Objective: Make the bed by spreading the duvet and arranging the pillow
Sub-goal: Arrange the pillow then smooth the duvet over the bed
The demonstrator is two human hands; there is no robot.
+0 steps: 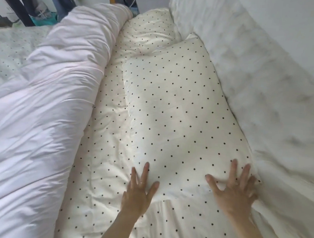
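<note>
Dotted bed (pixel 101 170) under pillow (pixel 171 105), duvet (pixel 42 112)

Both forearms cut off at the bottom edge, right hand (pixel 234 189) motion-blurred, duvet (pixel 43 97) running past the left edge

You see a cream cotton pillow (pixel 177 109) scattered with small black dots, lying on a cream fitted sheet (pixel 106 152) with the same dotted print. Beside it the rolled, puffy duvet (pixel 49 97) shows plain white with a pinkish tint.
</note>
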